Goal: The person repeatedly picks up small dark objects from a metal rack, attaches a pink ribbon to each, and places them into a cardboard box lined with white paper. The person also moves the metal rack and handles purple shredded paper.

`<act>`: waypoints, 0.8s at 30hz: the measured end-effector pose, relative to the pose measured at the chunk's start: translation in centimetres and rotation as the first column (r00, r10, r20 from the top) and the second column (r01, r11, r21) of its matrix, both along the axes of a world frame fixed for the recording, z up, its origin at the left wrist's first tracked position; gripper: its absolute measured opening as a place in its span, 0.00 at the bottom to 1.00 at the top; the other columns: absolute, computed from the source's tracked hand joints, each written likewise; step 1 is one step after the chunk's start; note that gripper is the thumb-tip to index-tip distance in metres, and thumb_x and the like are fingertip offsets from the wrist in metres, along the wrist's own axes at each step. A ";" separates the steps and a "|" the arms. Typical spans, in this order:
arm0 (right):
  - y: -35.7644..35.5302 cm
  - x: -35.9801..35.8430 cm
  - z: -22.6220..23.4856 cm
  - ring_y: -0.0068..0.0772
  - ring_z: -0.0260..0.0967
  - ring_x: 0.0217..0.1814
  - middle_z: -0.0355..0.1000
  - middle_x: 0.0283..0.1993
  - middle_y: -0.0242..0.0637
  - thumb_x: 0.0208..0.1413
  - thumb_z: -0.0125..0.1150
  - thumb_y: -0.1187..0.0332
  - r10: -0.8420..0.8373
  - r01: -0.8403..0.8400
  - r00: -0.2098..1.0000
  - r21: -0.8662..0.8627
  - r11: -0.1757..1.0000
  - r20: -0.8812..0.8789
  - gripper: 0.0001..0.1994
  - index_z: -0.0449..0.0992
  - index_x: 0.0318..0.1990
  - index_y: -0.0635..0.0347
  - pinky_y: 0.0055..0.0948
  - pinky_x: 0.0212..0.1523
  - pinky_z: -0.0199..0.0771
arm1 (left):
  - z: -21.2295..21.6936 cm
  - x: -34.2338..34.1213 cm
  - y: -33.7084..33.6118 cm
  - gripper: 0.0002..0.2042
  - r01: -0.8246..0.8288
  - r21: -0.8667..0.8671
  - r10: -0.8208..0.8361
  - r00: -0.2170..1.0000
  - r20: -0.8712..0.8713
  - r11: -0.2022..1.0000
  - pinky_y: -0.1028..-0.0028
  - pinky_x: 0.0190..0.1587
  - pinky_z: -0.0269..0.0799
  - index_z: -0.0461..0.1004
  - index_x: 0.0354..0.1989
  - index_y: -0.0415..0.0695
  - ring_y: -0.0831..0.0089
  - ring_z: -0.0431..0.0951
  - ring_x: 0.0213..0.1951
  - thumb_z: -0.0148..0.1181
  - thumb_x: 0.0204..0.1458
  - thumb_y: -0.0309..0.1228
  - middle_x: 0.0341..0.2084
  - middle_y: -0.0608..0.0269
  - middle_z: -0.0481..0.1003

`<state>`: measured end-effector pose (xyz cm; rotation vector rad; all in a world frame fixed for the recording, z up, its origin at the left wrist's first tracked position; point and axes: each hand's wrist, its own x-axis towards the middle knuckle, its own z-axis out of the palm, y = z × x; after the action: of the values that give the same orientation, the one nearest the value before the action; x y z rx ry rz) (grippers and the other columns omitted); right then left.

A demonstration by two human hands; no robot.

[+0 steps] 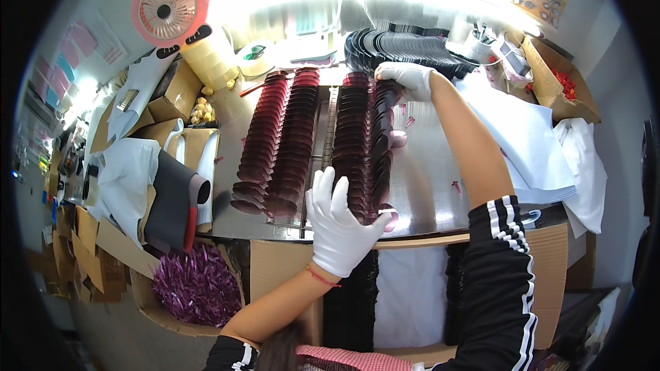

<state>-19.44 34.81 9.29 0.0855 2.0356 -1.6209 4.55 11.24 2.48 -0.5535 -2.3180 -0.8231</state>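
Note:
Dark red tinted lenses stand close together in long overlapping rows on a shiny metal tabletop: a pair of left rows (275, 141) and a pair of right rows (361, 141). A narrow metal strip (331, 127) runs between the pairs. At the near end of the right rows is my white-gloved left hand (342, 223), fingers spread and thumb beside a loose-looking pinkish lens (390, 217). My right hand (409, 80), also gloved in white, has its fingers bent over the far end of the rightmost row. Its fingertips are partly hidden.
Behind the rows lies a long stack of black curved pieces (405, 48). White sheets (522, 141) cover the right side. A pink fan (168, 7), tape rolls (206, 58) and boxes stand at left. Below are a box of purple pieces (196, 285) and an open carton (285, 268).

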 end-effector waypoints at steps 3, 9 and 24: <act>-1.5 -0.5 0.7 0.31 0.75 0.44 0.70 0.49 0.38 0.60 0.54 0.61 0.260 -0.186 0.956 0.405 0.895 -0.135 0.15 0.71 0.50 0.58 0.37 0.39 0.85 | 0.0 -0.7 0.5 0.48 -0.023 -0.016 0.023 1.000 0.012 1.000 0.50 0.62 0.60 0.54 0.63 0.37 0.44 0.62 0.60 0.78 0.34 0.39 0.60 0.39 0.59; -2.2 2.1 -0.8 0.30 0.67 0.48 0.68 0.49 0.37 0.65 0.48 0.53 0.130 -0.066 0.979 0.353 0.933 -0.158 0.19 0.67 0.54 0.56 0.37 0.45 0.74 | -1.0 -0.8 0.4 0.46 -0.034 -0.010 0.034 0.999 -0.019 0.999 0.47 0.61 0.57 0.57 0.61 0.40 0.47 0.62 0.61 0.76 0.34 0.44 0.58 0.45 0.62; -3.8 8.6 -3.0 0.19 0.60 0.46 0.66 0.42 0.26 0.65 0.50 0.58 0.185 -0.044 0.884 0.317 0.947 -0.430 0.11 0.70 0.44 0.54 0.21 0.50 0.62 | -1.4 -1.0 0.8 0.43 -0.150 -0.044 0.148 0.988 -0.042 0.988 0.44 0.61 0.58 0.59 0.60 0.43 0.52 0.62 0.63 0.73 0.36 0.49 0.59 0.52 0.62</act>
<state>-10.82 31.03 6.32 -0.3365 2.5781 -1.3319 3.59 12.02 1.05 -0.4065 -2.3166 -0.6835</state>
